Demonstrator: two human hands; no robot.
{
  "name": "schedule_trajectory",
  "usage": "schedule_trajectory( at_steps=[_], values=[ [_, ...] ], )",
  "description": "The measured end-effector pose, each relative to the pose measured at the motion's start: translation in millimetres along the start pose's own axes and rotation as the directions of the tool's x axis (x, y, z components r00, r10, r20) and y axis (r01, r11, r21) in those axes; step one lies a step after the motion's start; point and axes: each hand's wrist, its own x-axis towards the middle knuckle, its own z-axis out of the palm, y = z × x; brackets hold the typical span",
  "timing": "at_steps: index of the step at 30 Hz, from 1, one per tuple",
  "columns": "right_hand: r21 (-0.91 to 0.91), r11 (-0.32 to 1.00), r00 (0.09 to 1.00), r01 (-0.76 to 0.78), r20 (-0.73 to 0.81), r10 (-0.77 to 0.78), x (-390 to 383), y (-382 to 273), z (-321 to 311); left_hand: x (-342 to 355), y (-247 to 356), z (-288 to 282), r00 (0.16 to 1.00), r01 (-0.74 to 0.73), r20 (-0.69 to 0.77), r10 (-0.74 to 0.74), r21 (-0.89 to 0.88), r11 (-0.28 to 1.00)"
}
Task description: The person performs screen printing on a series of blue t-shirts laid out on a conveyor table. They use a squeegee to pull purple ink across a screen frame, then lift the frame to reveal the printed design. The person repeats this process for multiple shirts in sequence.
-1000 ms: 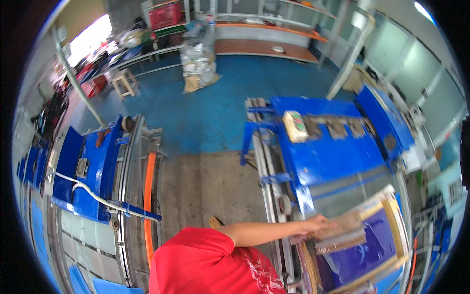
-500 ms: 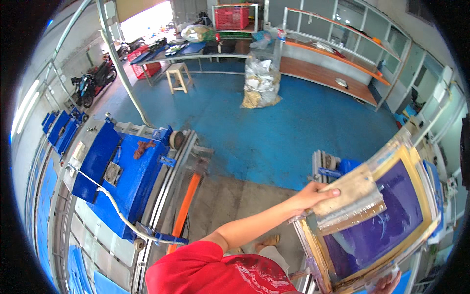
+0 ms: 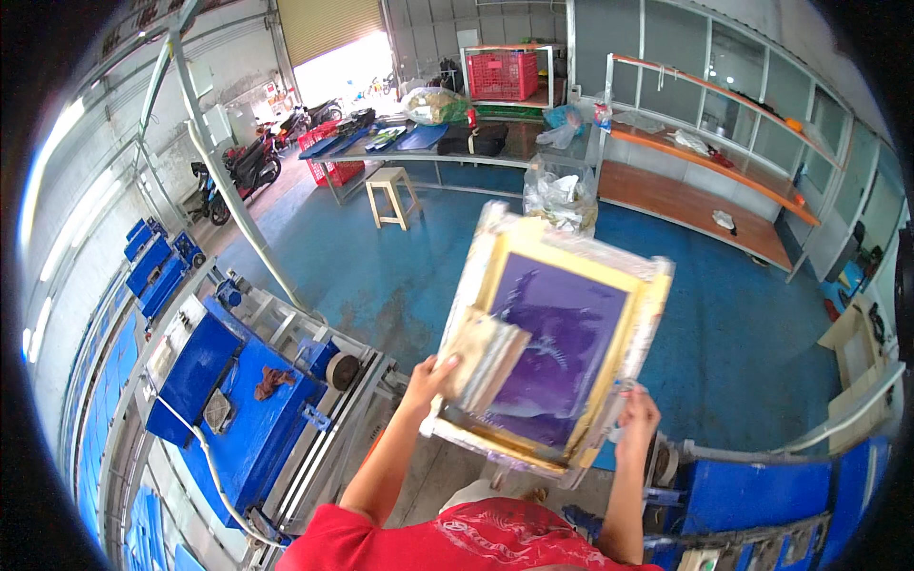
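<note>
A screen-printing frame (image 3: 617, 376) is up in front of me, slightly tilted, with purple mesh and a yellow border inside its pale, stained edges. My right hand (image 3: 640, 411) grips its right edge near the lower corner. At the lower left of the frame, my left hand (image 3: 431, 383) is closed on a squeegee (image 3: 486, 364) with a wooden handle, thumb on top. This squeegee lies across the mesh's lower left part. Whether the left fingers also hold the frame's edge is hidden behind it. A thin whitish mark runs over the purple mesh.
Blue printing machinery (image 3: 262, 419) on rails stands at my left, with a brown rag (image 3: 273, 383) on it. More blue machinery (image 3: 757, 500) is at my right. Farther off are a wooden stool (image 3: 390, 195), a loaded table (image 3: 362, 152), a plastic bag (image 3: 562, 195) and orange shelves (image 3: 695, 205).
The frame has come from the right side to in front of me, lifted and turned. The left hand and squeegee moved left with it, and my view has swung right.
</note>
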Motion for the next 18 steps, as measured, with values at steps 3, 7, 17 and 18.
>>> schedule_trajectory(
  at_steps=[3,7,17,18],
  values=[
    [-0.018,0.992,0.985,-0.128,0.113,0.129,58,45,29,10,-44,-19,0.968,0.211,-0.115,-0.221,-0.093,0.973],
    [-0.262,0.942,0.913,-0.208,0.293,0.283,128,72,69,30,-82,-13,0.925,0.254,-0.229,-0.304,-0.225,0.941],
    [-0.361,0.922,0.914,-0.139,0.312,0.260,363,85,129,293,-75,76,0.941,0.288,-0.204,-0.271,0.058,0.956],
    [-0.365,0.919,0.930,-0.151,0.262,0.257,383,77,121,314,-48,111,0.951,0.264,-0.171,-0.256,0.025,0.964]
  ],
)
